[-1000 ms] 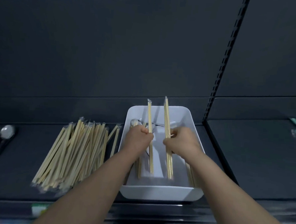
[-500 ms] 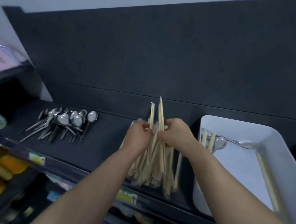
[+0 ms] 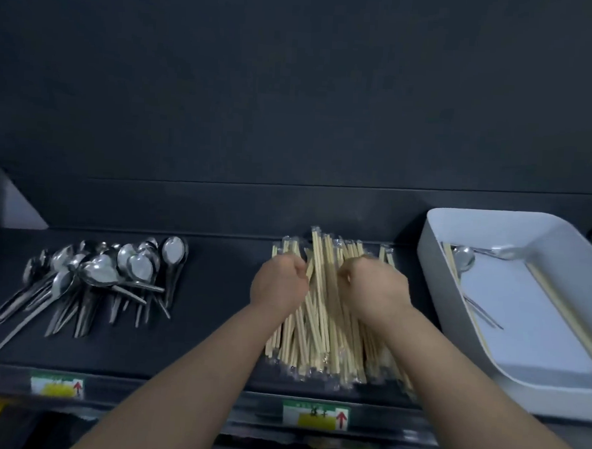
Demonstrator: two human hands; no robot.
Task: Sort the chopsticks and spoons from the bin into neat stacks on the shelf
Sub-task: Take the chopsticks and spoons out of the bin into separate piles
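The chopsticks lie heaped mid-shelf, reaching its front edge. The left hand, curled, pinches one pair on the heap, and the right hand is curled beside it, its hold hidden. The bin at the shelf's right end holds two spoons and a few chopsticks; a spoon heap lies toward the left end.

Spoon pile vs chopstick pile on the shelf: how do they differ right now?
The spoon pile is shiny metal; the chopstick pile is pale wood in clear wrappers. The spoon pile fans out, handles splayed; the chopstick pile lies roughly parallel. No hand touches the spoon pile; the left hand and right hand both curl into the chopstick pile. Both sit on the dark shelf, left of the white bin.
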